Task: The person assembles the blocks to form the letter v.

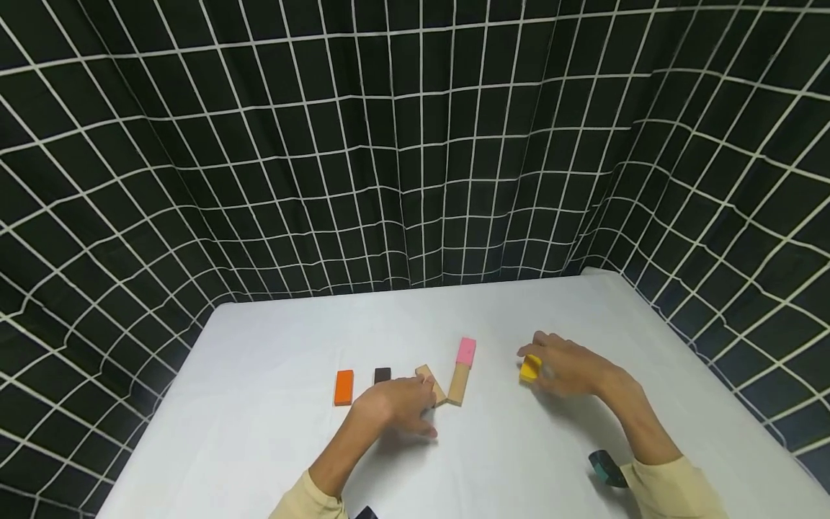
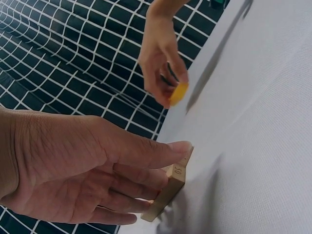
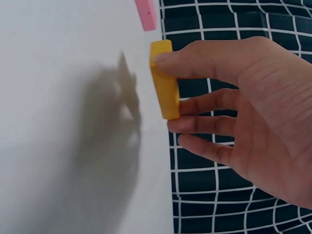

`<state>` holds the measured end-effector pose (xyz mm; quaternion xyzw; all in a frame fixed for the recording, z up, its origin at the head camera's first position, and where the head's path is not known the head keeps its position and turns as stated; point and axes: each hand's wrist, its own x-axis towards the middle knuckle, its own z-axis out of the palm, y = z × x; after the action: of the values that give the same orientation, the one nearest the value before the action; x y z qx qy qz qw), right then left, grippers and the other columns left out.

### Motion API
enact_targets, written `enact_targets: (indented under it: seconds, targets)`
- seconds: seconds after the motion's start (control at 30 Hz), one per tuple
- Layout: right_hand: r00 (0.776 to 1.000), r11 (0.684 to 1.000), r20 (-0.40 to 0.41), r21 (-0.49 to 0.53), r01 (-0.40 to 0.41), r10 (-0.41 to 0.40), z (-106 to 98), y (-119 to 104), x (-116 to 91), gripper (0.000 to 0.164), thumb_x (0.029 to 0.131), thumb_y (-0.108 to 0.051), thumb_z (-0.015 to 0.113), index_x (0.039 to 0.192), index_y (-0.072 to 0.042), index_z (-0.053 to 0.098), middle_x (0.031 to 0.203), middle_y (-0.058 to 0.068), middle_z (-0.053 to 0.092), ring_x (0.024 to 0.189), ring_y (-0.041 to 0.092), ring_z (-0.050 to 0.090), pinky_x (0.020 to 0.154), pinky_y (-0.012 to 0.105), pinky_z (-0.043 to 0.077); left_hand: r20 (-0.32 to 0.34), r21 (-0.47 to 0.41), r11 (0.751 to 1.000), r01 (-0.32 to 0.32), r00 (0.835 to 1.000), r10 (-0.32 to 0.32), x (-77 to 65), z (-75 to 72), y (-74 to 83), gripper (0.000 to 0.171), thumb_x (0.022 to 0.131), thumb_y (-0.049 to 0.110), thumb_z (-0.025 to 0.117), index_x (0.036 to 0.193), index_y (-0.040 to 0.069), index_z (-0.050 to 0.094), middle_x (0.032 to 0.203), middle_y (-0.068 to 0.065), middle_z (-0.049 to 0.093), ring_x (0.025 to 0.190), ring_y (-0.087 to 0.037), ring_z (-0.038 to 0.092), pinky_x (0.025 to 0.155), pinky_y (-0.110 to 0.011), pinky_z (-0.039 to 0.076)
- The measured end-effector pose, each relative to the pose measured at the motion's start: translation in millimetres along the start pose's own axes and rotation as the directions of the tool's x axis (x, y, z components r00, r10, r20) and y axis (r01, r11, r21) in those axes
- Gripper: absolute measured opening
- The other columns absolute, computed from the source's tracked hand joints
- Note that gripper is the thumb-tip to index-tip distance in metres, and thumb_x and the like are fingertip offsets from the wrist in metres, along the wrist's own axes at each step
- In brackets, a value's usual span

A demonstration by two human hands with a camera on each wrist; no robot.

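My right hand point(image 1: 570, 367) pinches a yellow block point(image 3: 166, 92) between thumb and fingers. In the right wrist view the block is held apart from the white table, and a shadow falls beside it. My left hand point(image 1: 403, 404) is over a plain wooden block point(image 1: 433, 386), partly hiding it. Its fingers reach the block, while the thumb is spread away from it in the head view. In the left wrist view that wooden block point(image 2: 168, 191) shows small dark marks on its end. Whether the fingertips press on it is hard to tell.
A second wooden block point(image 1: 457, 385) lies end to end with a pink block point(image 1: 466, 351). To the left are an orange block point(image 1: 344, 388) and a black block point(image 1: 382, 375), partly hidden by the left hand. A white-gridded dark curtain point(image 1: 415, 158) surrounds the white table point(image 1: 259, 432).
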<state>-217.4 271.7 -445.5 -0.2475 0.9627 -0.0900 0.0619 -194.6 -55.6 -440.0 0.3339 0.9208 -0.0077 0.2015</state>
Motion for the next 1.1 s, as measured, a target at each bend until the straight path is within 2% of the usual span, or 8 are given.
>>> enact_targets:
  seconds: [0.2,0.37,0.57,0.7,0.93,1.1]
  targets:
    - [0.996,1.000,-0.082,-0.021,0.015,-0.017,-10.8,-2.3,6.3,0.042,0.091,-0.025,0.077,0.129,-0.009,0.071,0.107,0.001,0.061,0.094,0.016,0.051,0.082,0.038,0.054,0.002,-0.004,1.000,0.015,1.000,-0.015,-0.6,-2.6,1.7,0.052,0.091,0.046,0.079,0.134,0.017,0.070,0.164,-0.006,0.048,0.149,-0.024,0.050,0.121,-0.037,0.047]
    - [0.996,1.000,-0.088,-0.013,-0.004,0.003,-19.7,-3.4,13.9,0.042,0.092,-0.026,0.077,0.130,-0.008,0.071,0.107,0.002,0.061,0.094,0.017,0.053,0.083,0.039,0.056,-0.003,-0.007,1.000,0.006,1.000,-0.006,-1.4,-3.5,3.2,0.051,0.092,0.046,0.078,0.132,0.016,0.071,0.163,-0.006,0.049,0.150,-0.024,0.050,0.122,-0.036,0.045]
    - [0.996,0.998,-0.087,-0.062,-0.017,0.012,-27.2,-6.5,25.2,0.041,0.092,-0.023,0.076,0.130,-0.008,0.071,0.106,0.004,0.063,0.093,0.018,0.055,0.085,0.042,0.059,-0.003,0.000,1.000,0.014,1.000,-0.014,-0.9,-4.0,5.8,0.053,0.092,0.047,0.078,0.134,0.017,0.070,0.164,-0.006,0.048,0.151,-0.023,0.049,0.122,-0.036,0.045]
    - [0.996,0.997,-0.093,-0.071,-0.015,0.009,-26.3,-12.6,35.5,0.040,0.092,-0.019,0.077,0.130,-0.008,0.071,0.106,0.005,0.064,0.094,0.019,0.056,0.088,0.044,0.060,0.003,-0.008,1.000,0.015,1.000,-0.015,-1.3,-1.6,4.9,0.053,0.092,0.047,0.078,0.134,0.017,0.070,0.164,-0.006,0.048,0.151,-0.024,0.048,0.122,-0.036,0.045]
    - [0.993,0.999,-0.113,-0.037,0.039,-0.043,-16.2,-28.2,61.5,0.039,0.092,-0.016,0.077,0.129,-0.007,0.071,0.106,0.006,0.065,0.095,0.019,0.056,0.087,0.043,0.057,-0.001,0.003,1.000,0.015,1.000,-0.015,-3.8,4.5,1.0,0.051,0.091,0.047,0.079,0.131,0.016,0.072,0.162,-0.006,0.050,0.151,-0.024,0.049,0.122,-0.037,0.046]
    - [0.994,0.999,-0.101,-0.041,0.037,-0.041,-13.6,-26.6,81.5,0.041,0.091,-0.013,0.076,0.131,-0.006,0.071,0.111,0.010,0.067,0.100,0.024,0.059,0.091,0.047,0.057,-0.016,0.008,1.000,0.016,1.000,-0.016,-1.8,1.9,2.0,0.053,0.091,0.048,0.078,0.132,0.016,0.072,0.162,-0.006,0.050,0.151,-0.024,0.049,0.122,-0.038,0.045]
